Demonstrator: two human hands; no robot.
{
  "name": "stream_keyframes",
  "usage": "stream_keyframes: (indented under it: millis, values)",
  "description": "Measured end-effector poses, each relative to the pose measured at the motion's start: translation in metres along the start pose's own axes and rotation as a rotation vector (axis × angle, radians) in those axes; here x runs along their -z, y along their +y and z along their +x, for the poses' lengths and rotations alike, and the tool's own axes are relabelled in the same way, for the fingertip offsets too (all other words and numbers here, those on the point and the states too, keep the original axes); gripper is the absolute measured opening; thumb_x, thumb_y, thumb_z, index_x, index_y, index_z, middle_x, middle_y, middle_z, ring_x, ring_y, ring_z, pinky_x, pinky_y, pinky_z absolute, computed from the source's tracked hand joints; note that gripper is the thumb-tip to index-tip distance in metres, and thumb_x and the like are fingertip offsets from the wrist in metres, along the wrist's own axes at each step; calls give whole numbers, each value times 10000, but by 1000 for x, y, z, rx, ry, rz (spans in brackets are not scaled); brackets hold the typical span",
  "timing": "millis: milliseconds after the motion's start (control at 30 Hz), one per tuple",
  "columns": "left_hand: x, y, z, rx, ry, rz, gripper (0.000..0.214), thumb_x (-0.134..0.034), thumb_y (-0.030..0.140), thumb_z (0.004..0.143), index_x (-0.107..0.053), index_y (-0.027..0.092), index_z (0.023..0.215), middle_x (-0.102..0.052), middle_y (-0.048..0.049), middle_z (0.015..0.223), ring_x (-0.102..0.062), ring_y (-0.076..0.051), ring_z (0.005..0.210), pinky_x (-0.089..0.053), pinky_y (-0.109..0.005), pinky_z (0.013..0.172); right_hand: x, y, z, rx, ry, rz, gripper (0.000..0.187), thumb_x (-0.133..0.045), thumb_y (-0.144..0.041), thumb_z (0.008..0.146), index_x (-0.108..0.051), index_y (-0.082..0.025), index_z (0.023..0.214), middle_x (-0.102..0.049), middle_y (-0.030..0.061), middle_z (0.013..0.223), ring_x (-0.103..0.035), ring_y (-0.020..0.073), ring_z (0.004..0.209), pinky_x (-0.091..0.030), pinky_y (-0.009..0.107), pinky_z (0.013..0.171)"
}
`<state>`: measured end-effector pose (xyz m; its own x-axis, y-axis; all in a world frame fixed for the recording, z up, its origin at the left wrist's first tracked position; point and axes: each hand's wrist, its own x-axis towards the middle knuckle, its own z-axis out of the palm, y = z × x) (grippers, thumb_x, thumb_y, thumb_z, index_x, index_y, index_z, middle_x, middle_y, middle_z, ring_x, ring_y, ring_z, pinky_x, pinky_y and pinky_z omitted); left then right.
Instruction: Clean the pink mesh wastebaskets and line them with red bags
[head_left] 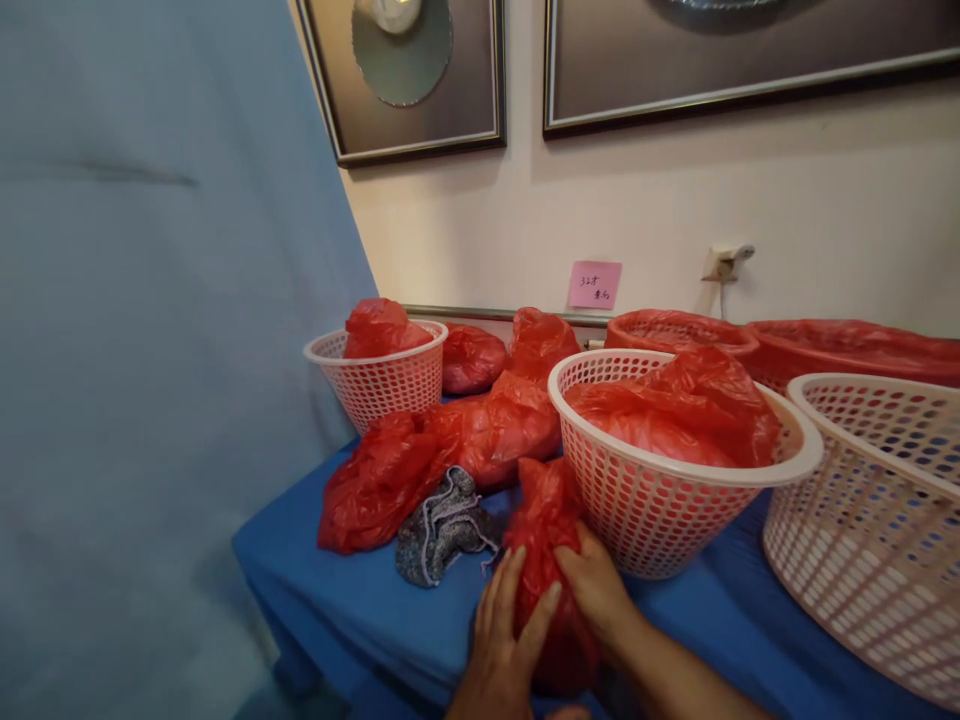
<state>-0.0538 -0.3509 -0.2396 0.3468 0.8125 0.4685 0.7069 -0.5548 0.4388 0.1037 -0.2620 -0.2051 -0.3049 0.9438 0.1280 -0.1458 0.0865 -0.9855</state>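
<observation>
A red plastic bag (547,500) stands bunched at the front of the blue-covered table, full at its lower part and gathered at the top. My left hand (504,640) is pressed round its left side, fingers along the plastic. From the right, my right hand (595,587) grips the same bag, its fingertips partly hidden behind it. What lies inside the bag cannot be made out. Just left of it is a dark grey speckled cloth (439,540) with pale drawstrings, lying crumpled on the table.
Close on the right stands a white perforated basket (645,520) holding a red bag (675,410); another white basket (862,560) is beyond it. Filled red bags (495,430) lie behind the cloth. A smaller basket (382,385) stands back left. A blue curtain (165,350) hangs at left.
</observation>
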Motion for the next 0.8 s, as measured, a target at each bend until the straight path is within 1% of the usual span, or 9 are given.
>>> stream_keyframes:
  millis: [67, 133, 233, 367, 467, 533, 600, 700, 800]
  values:
    - [3, -10, 3, -6, 30, 22, 996, -816, 253, 787, -305, 422, 1626, -144, -145, 1756, -300, -487, 1543, -404, -668, 1166, -12, -2, -3, -78, -36, 130, 431, -616, -558, 847, -662, -276, 1169, -783, 84, 1048, -758, 300, 903, -601, 453, 843]
    - [15, -20, 13, -8, 104, -10, 866, -711, 162, 814, -402, 438, 1575, -333, -125, 1697, -446, -427, 1481, -473, -593, 1149, -22, -9, -9, -143, -91, 247, 529, -694, -568, 818, -652, -246, 1236, -758, 104, 1167, -740, 300, 1043, -575, 436, 941]
    - [54, -31, 38, -17, 263, -47, 523, -606, 178, 871, -632, 365, 1359, -657, -100, 1408, -678, -346, 1248, -577, -490, 1051, -20, -16, -16, -84, -176, 212, 611, -742, -576, 822, -635, -239, 1320, -693, 103, 1306, -652, 292, 1224, -512, 420, 1049]
    - [124, -44, 84, -39, 517, 165, 342, -604, 170, 841, -677, 232, 1168, -733, -86, 1212, -701, -305, 1154, -555, -463, 1068, -5, -2, -15, -57, -224, 15, 571, -665, -593, 894, -621, -236, 1338, -736, 68, 1023, -700, 242, 964, -550, 405, 904]
    - [164, -67, 123, 73, 734, 344, 520, -585, 145, 799, -552, 136, 1318, -674, -111, 1302, -643, -295, 1228, -490, -457, 1129, 0, 21, -11, -97, -184, -65, 488, -656, -581, 883, -675, -213, 1203, -738, 82, 1037, -697, 223, 873, -552, 392, 854]
    - [176, -88, 144, 205, 638, 428, 599, -517, 92, 801, -468, 92, 1398, -594, -132, 1425, -564, -288, 1339, -419, -446, 1189, 1, 33, -8, -99, -188, -73, 436, -643, -565, 881, -691, -201, 1116, -740, 90, 1044, -695, 215, 831, -554, 377, 820]
    - [176, -112, 156, 285, 467, 467, 586, -473, 32, 782, -496, 89, 1365, -594, -134, 1438, -550, -274, 1363, -403, -411, 1195, 0, 38, -8, -92, -205, -91, 380, -611, -524, 903, -697, -195, 1072, -743, 77, 962, -687, 208, 785, -551, 356, 776]
    - [161, -143, 155, 336, 316, 475, 410, -467, -19, 757, -626, 92, 1118, -726, -122, 1193, -675, -276, 1172, -495, -396, 1077, 0, 34, -9, -55, -214, -201, 289, -602, -420, 914, -718, -202, 1063, -753, 67, 926, -695, 221, 822, -541, 339, 773]
    - [142, -165, 144, 403, 262, 498, 178, -477, 1, 803, -615, 109, 837, -745, -97, 883, -734, -289, 934, -559, -403, 909, 0, 26, -12, -27, -221, -324, 223, -607, -331, 894, -738, -228, 1042, -769, 59, 961, -711, 243, 880, -540, 341, 801]
